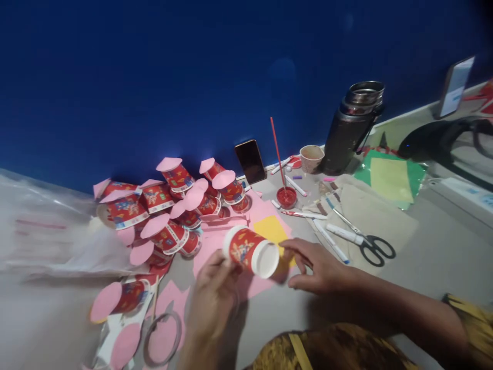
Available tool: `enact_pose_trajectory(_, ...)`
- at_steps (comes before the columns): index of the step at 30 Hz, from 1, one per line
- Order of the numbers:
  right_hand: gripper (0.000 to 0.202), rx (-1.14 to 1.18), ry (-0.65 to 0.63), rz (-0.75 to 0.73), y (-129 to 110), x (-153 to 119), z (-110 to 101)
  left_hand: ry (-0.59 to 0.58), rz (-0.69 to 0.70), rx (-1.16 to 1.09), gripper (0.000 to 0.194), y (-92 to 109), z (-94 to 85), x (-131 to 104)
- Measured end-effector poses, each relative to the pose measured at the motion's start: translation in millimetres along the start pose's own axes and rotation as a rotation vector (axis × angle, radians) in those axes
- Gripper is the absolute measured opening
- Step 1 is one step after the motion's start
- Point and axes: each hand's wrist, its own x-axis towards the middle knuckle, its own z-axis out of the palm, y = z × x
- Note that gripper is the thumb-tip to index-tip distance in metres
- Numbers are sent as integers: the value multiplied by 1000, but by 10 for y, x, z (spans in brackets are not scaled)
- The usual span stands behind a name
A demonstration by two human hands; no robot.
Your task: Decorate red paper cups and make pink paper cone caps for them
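Note:
A red patterned paper cup (246, 248) with white ends lies tilted in my left hand (219, 282), whose fingers grip its left end. To the right of the cup is my right hand (314, 264), its fingers bent and apart, with nothing visible in them. Its fingertips are over the edge of a yellow paper sheet (269, 228), which rests on pink paper (217, 239). Several red cups (167, 237) with pink paper cones or discs on them are piled to the left.
Scissors (375, 249), markers (331, 241) and a red dish (286, 197) with a stick lie on the right. Behind stand a phone (250, 161), a small cup (311, 158) and a black flask (346, 133). A tape roll (177, 334) and plastic sheeting (46, 231) are at left.

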Motion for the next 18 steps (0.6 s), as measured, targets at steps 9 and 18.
enact_pose_trajectory(9,84,274,236,-27,-75,-32,-73,-58,160,303,28,-281,363,28)
enact_pose_trajectory(18,52,-163,432,-191,-82,67,-176,-19,839,955,65,-355,277,110)
